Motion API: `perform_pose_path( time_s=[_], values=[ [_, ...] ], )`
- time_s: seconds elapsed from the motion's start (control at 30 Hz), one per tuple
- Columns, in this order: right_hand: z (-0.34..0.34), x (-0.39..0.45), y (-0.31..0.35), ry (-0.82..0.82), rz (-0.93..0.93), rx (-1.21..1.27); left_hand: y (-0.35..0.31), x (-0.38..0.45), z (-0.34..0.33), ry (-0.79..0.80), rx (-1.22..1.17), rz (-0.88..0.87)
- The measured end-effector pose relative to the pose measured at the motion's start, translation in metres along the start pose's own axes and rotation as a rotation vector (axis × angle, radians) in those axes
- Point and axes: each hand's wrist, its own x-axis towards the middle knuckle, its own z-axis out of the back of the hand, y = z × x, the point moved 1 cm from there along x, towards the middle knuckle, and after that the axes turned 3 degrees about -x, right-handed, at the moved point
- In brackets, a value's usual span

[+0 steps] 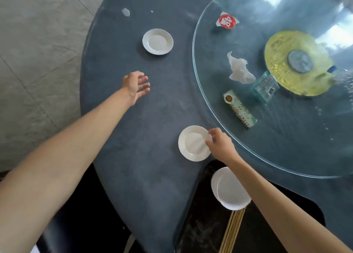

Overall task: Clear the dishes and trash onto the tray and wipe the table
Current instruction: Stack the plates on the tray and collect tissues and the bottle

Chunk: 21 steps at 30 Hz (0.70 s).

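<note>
Near small white plate (193,143) sits flat on dark table (152,109), close to table edge. Your right hand (221,145) pinches its right rim. Far small white plate (157,41) lies flat past your left hand (135,85), well apart; left hand hovers, fingers spread, holding nothing. Plate stack (230,188) rests on black tray (200,224), chopsticks (232,231) beside it, pointing toward you. Crumpled napkin (239,69) and green packet (239,109) lie on glass turntable (286,147).

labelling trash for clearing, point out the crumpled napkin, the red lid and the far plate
crumpled napkin (239,69), head view, middle of the white wad
red lid (226,21), head view, centre of its red face
far plate (157,41), head view, centre of its well
</note>
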Motion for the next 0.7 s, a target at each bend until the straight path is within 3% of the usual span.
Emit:
perform_pose_path(
  time_s=[0.13,0.33,0.47,0.7],
  values=[
    [0.001,0.015,-0.001,-0.007,-0.026,0.175,-0.019,0.042,-0.013,0.003,-0.057,0.024],
    [0.011,0.047,0.039,0.07,0.115,0.406,-0.035,0.093,-0.025,-0.057,-0.015,-0.037],
    [0.021,0.081,0.08,0.074,0.093,0.726,-0.05,0.119,-0.033,-0.123,0.013,-0.053],
    [0.058,0.157,0.167,-0.061,0.123,0.895,-0.061,0.143,-0.035,-0.094,-0.016,-0.006]
  ],
)
